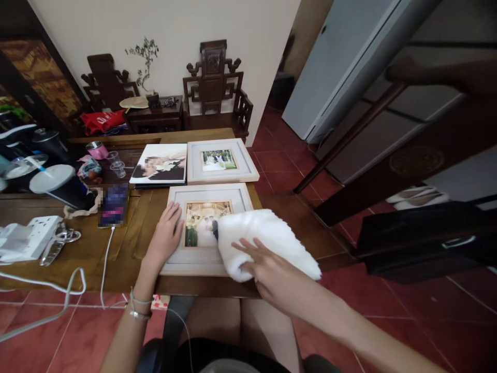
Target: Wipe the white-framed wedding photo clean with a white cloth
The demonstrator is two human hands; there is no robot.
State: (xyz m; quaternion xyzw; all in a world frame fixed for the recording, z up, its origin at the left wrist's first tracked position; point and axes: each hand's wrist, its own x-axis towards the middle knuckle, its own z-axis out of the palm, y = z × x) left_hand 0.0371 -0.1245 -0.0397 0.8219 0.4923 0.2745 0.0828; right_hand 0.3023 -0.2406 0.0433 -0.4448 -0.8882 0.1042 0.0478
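Note:
A light wooden picture frame with a wedding photo lies flat at the table's front edge. My left hand rests on its left side, fingers stretched out over the border. Over the frame's right part lies a fluffy white cloth, which hides that side and hangs past the table edge. My right hand is on the cloth, thumb tucked into its near fold and fingers spread on top. Just behind are a second picture frame and a photo album with a pixelated cover.
A phone on a charging cable lies left of my left hand. Farther left are a power strip, a clear clip and a dark cup with a lid. A carved wooden chair stands behind the table.

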